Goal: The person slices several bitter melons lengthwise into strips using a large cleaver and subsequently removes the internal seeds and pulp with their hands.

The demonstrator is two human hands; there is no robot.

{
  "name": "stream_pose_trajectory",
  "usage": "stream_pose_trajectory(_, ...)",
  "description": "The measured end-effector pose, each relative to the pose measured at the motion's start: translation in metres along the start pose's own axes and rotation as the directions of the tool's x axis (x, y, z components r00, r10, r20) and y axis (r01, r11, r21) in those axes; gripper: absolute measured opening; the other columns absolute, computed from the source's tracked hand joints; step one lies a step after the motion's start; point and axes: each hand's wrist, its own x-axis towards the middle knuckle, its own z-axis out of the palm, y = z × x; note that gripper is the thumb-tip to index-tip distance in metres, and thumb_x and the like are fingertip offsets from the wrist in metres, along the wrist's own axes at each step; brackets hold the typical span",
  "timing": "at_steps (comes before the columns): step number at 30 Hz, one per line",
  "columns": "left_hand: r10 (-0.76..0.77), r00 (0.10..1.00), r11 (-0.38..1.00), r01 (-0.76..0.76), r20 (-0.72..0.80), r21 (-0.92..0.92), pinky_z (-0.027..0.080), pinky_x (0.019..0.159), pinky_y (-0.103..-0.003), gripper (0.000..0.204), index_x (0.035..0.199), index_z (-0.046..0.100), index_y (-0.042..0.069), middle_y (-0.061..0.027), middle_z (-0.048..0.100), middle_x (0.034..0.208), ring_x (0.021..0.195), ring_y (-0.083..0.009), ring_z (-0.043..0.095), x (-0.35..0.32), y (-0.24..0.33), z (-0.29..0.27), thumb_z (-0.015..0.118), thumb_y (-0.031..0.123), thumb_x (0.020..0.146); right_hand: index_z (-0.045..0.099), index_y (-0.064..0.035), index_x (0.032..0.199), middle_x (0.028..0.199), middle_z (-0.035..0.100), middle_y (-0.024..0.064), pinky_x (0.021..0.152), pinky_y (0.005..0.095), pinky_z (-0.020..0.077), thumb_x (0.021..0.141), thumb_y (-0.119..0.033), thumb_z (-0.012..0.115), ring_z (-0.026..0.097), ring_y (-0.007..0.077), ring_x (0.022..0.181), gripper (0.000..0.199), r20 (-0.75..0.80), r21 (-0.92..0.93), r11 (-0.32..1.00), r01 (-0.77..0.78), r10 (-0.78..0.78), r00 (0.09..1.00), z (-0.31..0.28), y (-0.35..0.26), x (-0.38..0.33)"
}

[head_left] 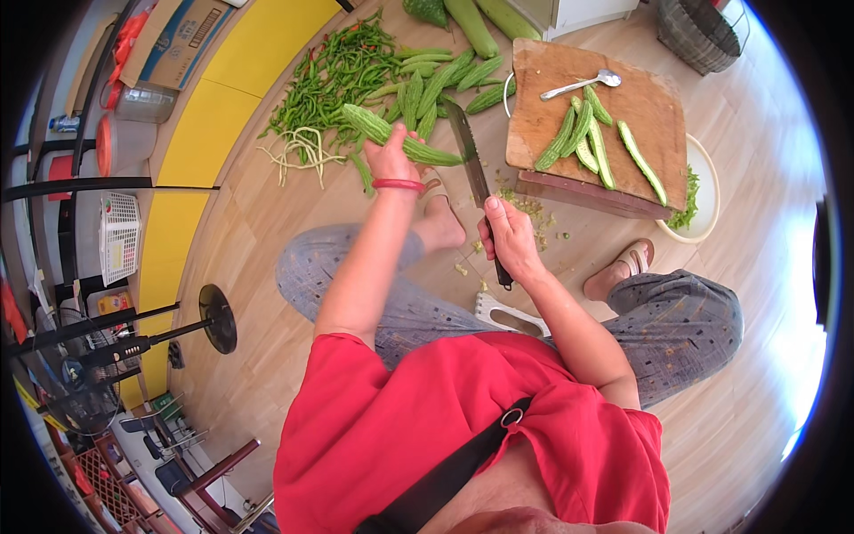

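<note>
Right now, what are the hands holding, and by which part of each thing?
The left hand grips a green bitter melon around its middle; the right hand grips a knife by its dark handle.

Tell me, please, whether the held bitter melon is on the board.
Off: the left hand holds the bitter melon left of the cutting board.

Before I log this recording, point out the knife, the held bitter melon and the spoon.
Knife (474, 166), head view: on the blade, toward the handle.
Held bitter melon (435, 156), head view: on its green skin, near the knife.
Spoon (580, 84), head view: on its handle.
</note>
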Motion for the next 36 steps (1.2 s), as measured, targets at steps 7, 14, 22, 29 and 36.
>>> stream_pose_trajectory(7,0.024,1.000,1.000,-0.023,0.017,-0.018,0.049,0.057,-0.036,0.030,0.101,0.038,0.005,-0.0096,0.052,0.084,0.063,-0.0202,0.054,-0.013,-0.001,-0.003,0.056,-0.005,0.078,0.047,-0.0043,0.080,0.056,0.046,0.0005,0.037,0.0222,0.0347,0.093,-0.043,0.039,0.040,0.0071,0.042,0.042,-0.016,-0.048,0.999,0.008,-0.009,1.000,0.008,0.004,-0.002)
stream_pose_trajectory(14,0.093,0.956,0.995,-0.095,0.279,-0.004,0.047,0.066,-0.033,0.026,0.097,0.045,0.003,-0.0071,0.052,0.081,0.072,-0.0198,0.055,-0.039,0.012,0.003,0.056,-0.007,0.077,0.049,-0.0029,0.080,0.055,0.046,0.0021,0.036,0.0241,0.0354,0.093,-0.042,0.038,0.041,0.0089,0.040,0.043,-0.048,-0.014,0.996,-0.091,0.091,0.995,0.007,0.004,0.004)
stream_pose_trajectory(22,0.037,0.903,0.998,-0.052,0.428,0.023,0.045,0.073,-0.031,0.027,0.099,0.046,0.003,-0.0059,0.053,0.085,0.075,-0.0175,0.053,-0.086,0.031,0.012,0.057,-0.006,0.077,0.045,-0.0049,0.074,0.056,0.047,0.0026,0.036,0.0251,0.0356,0.093,-0.042,0.038,0.041,0.0099,0.040,0.043,-0.026,0.005,0.996,-0.087,0.087,0.996,0.007,0.001,0.004)
stream_pose_trajectory(29,0.042,0.856,0.995,0.010,0.515,-0.099,0.044,0.081,-0.038,0.023,0.103,0.047,0.006,-0.0071,0.054,0.091,0.088,-0.0208,0.054,-0.103,0.013,0.002,0.057,0.005,0.083,0.046,-0.0053,0.078,0.057,0.048,0.0044,0.035,0.0247,0.0351,0.092,-0.044,0.039,0.042,0.0108,0.041,0.042,0.012,0.260,0.923,-0.283,0.290,0.957,-0.013,0.026,0.023)
stream_pose_trajectory(36,-0.218,0.776,0.909,-0.059,0.592,0.412,0.045,0.082,-0.033,0.035,0.115,0.045,0.005,-0.0079,0.055,0.104,0.096,-0.0178,0.053,-0.109,0.035,-0.008,0.058,0.003,0.082,0.050,-0.0067,0.077,0.059,0.048,0.0033,0.036,0.0232,0.0342,0.090,-0.056,0.032,0.039,0.0097,0.042,0.054,0.115,0.556,0.775,-0.300,0.286,0.951,-0.029,0.013,0.022)
